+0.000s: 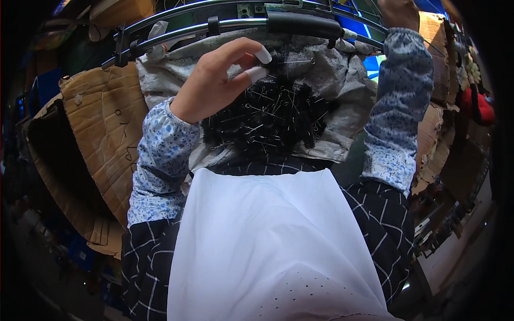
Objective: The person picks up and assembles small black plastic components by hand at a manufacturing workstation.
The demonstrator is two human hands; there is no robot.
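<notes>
My left hand (219, 75), with white covers on the thumb and a fingertip, is curled over a heap of small black wire brushes (267, 120). Between its tips is the dark bristle end of one small wire brush (292, 62), whose thin wire points right and ends in a loop. The heap lies on a grey, stained cloth (342, 115) over my lap, with bristles and wires tangled together. High at the upper right, my right hand (400, 13) is close to the metal rails; the picture's edge cuts it off and its fingers cannot be made out.
Chrome rails (187, 33) with a black padded sleeve (304, 25) cross just beyond the cloth. An opened cardboard box (101, 139) stands at the left, and more cardboard (432, 128) is at the right. A white cloth (267, 230) hangs down in front of me.
</notes>
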